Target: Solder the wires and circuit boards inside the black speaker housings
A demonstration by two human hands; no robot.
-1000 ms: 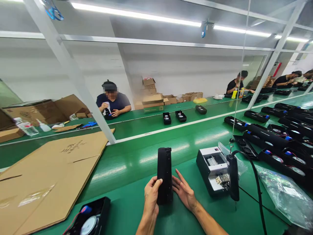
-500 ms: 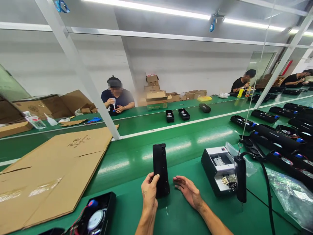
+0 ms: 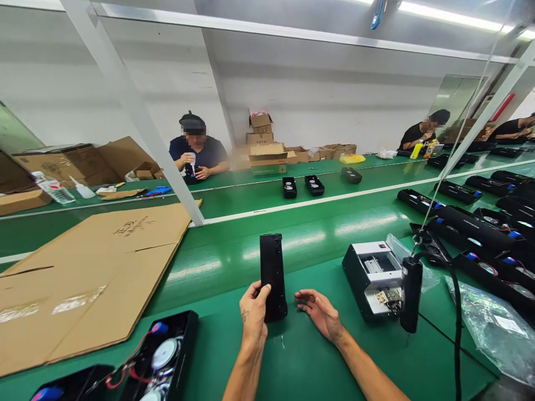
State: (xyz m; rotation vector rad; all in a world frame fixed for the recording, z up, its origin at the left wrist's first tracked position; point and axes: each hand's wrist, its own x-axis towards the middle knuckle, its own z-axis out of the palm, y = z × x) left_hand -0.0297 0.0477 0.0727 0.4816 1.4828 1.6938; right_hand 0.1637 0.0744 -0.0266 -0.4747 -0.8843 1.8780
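A long black panel [image 3: 273, 270] is held upright above the green bench, with small holes along its right edge. My left hand [image 3: 254, 306] grips its lower left side, thumb across the face. Just right of the panel, my right hand [image 3: 320, 313] is open with fingers apart and does not touch it. At the lower left lies an open black case [image 3: 178, 356] with a round silver speaker and red wires. Right of my hands stands a black and white box [image 3: 371, 278] with small metal parts in its front tray. A black hand tool [image 3: 411, 295] hangs before it.
A cardboard sheet [image 3: 96, 278] covers the left. Several black housings [image 3: 480, 225] and a clear plastic bag [image 3: 497, 323] lie at the right. Two black cases [image 3: 314, 185] sit on the far belt. People work across the line, one [image 3: 196, 150] at the back left.
The view has tilted down and shifted slightly, so the bench things stand a little higher in the picture. Both hands and the panel keep nearly the same pose.
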